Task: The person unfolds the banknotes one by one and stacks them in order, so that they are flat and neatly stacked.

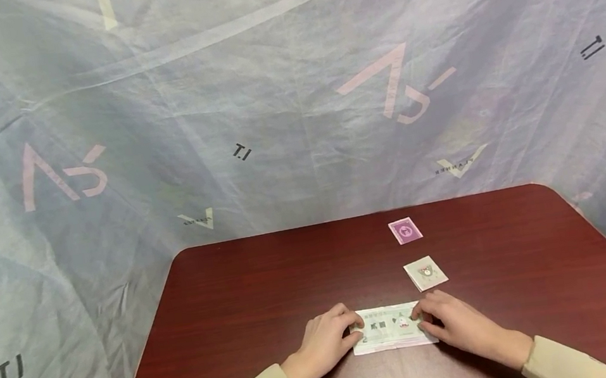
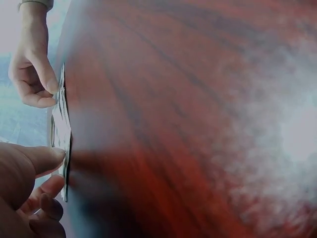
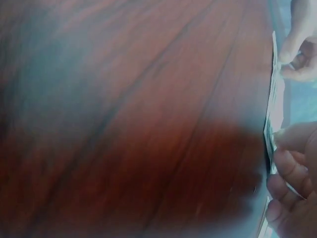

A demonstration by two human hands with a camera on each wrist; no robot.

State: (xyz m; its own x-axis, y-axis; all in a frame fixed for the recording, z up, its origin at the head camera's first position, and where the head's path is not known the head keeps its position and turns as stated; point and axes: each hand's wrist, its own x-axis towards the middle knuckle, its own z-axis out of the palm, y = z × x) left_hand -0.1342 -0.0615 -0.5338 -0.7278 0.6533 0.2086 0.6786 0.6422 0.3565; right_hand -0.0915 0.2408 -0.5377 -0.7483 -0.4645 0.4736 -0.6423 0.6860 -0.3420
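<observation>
A thin stack of paper play banknotes lies flat near the front of the dark red table, its top note pale green with a small printed figure. My left hand holds the stack's left end between thumb and curled fingers. At the opposite end my right hand holds it in the same way. In the left wrist view the stack shows nearly edge-on, with its layers slightly apart. The right wrist view shows the stack's edge too, the fingertips close against it.
A pale folded paper with a cartoon print lies just beyond my right hand. Farther back is a small purple-printed folded paper. Grey printed cloth hangs behind the table and along its sides.
</observation>
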